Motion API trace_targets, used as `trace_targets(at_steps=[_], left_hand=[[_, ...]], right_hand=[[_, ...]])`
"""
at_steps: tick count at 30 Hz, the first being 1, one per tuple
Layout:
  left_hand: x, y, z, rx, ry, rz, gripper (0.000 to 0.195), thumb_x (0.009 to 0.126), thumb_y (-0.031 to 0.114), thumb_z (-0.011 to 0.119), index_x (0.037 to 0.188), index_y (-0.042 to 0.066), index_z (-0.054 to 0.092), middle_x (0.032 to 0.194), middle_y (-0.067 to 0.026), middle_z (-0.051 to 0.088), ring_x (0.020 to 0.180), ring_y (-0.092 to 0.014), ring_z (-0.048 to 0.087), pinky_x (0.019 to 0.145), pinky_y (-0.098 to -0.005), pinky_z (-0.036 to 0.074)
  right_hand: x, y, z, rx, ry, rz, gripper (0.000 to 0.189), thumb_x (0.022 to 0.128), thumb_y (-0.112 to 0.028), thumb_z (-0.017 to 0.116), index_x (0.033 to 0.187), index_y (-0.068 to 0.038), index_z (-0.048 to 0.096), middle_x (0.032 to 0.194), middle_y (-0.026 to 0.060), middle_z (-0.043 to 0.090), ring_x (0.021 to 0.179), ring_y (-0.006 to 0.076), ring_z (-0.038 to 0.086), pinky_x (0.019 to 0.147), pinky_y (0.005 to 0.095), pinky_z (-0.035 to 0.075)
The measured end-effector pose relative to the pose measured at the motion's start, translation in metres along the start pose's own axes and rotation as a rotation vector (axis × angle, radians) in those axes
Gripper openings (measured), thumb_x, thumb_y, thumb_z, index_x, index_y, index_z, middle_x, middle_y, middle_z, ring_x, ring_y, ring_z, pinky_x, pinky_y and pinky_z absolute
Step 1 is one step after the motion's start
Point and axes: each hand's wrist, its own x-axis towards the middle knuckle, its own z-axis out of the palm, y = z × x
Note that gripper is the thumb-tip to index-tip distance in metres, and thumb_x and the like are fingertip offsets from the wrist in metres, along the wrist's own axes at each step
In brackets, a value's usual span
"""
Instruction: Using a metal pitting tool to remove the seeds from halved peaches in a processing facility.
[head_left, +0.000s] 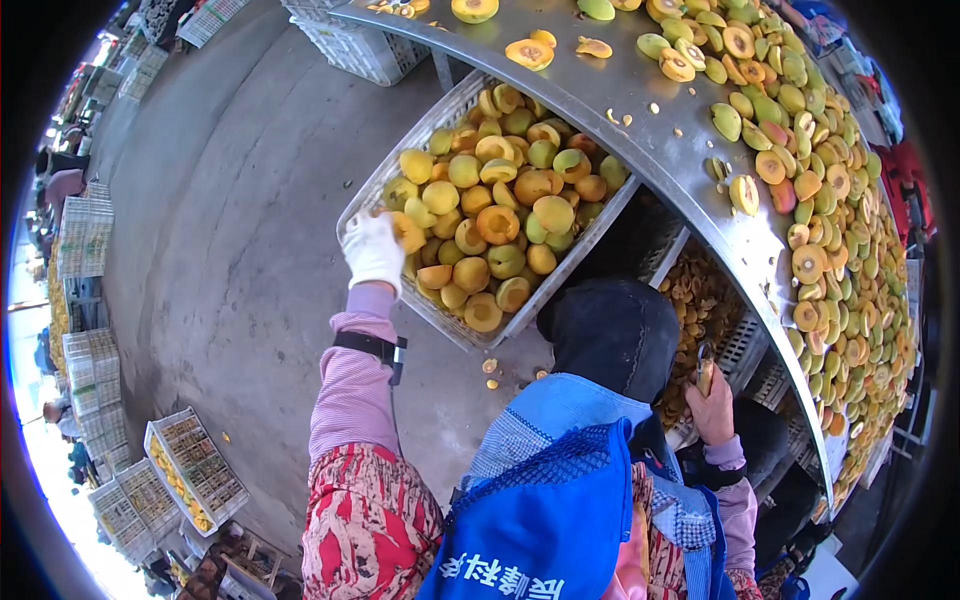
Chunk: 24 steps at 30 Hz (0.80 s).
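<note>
My left hand (372, 251), in a white glove, is at the left corner of a white plastic crate (559, 289), its fingers against a yellow peach half (407, 232) that it seems to grip. The crate holds many halved yellow-green peaches (498, 224), several with hollow centres. At the lower right, below the metal table edge, my bare right hand (711, 409) is closed around a small hand tool (705, 367) with a metal end. The tip's exact shape is unclear. Beside that hand lies a crate of small brown-orange pieces (697, 296), partly hidden by a dark cap or hood.
A curved-looking metal table (652, 142) bears a large heap of halved peaches (825, 262), many with stones. Stacked white crates (360, 49) stand beyond the near crate. More crates (199, 469) line the left side of the concrete floor. Fruit scraps (490, 366) lie near the crate.
</note>
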Motion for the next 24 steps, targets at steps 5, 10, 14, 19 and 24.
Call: trace_targets(at_steps=[5,10,14,19,24], left_hand=[[0.036,0.003,-0.003,0.005,-0.061,-0.129,0.032,0.073,0.028,0.065,0.097,0.008,0.061,0.096,-0.016,0.057,0.09,-0.031,0.058,0.076,-0.0417,0.048],[0.079,0.046,0.026,-0.114,-0.094,-0.156,0.049,0.073,0.031,0.067,0.117,0.015,0.053,0.103,-0.0189,0.055,0.095,-0.033,0.058,0.077,-0.0415,0.049],[0.107,0.061,0.051,-0.285,0.02,-0.195,0.033,0.07,0.022,0.068,0.102,0.019,0.061,0.096,-0.0163,0.058,0.087,-0.03,0.06,0.076,-0.0422,0.049],[0.146,0.084,0.088,-1.116,0.227,-0.191,0.022,0.067,0.008,0.064,0.089,0.007,0.064,0.085,-0.0135,0.063,0.082,-0.025,0.062,0.073,-0.0325,0.049],[0.152,0.104,0.087,-1.156,0.375,-0.033,0.026,0.072,0.004,0.058,0.098,0.006,0.062,0.086,-0.0149,0.064,0.08,-0.029,0.062,0.075,-0.0349,0.048]], right_hand=[[-0.001,0.005,0.003,0.004,-0.015,0.037,0.038,0.076,-0.013,0.058,0.108,0.005,0.048,0.085,0.0197,0.06,0.078,0.0326,0.059,0.071,0.0361,0.046],[0.003,-0.019,0.002,-0.07,0.002,-0.051,0.036,0.075,-0.014,0.058,0.104,0.005,0.049,0.086,0.0217,0.059,0.08,0.0361,0.058,0.071,0.0374,0.046],[0.004,-0.011,0.006,-0.095,0.036,-0.101,0.033,0.075,-0.014,0.058,0.101,0.004,0.048,0.085,0.0238,0.058,0.081,0.0408,0.056,0.07,0.039,0.045],[0.009,-0.008,0.005,-0.116,0.018,-0.029,0.035,0.075,-0.013,0.058,0.103,0.004,0.048,0.085,0.0243,0.058,0.082,0.0414,0.056,0.07,0.0396,0.045],[0.012,-0.016,0.003,-0.091,0.023,0.015,0.035,0.076,-0.013,0.06,0.104,0.003,0.049,0.087,0.0245,0.058,0.083,0.0417,0.056,0.071,0.0398,0.045]])
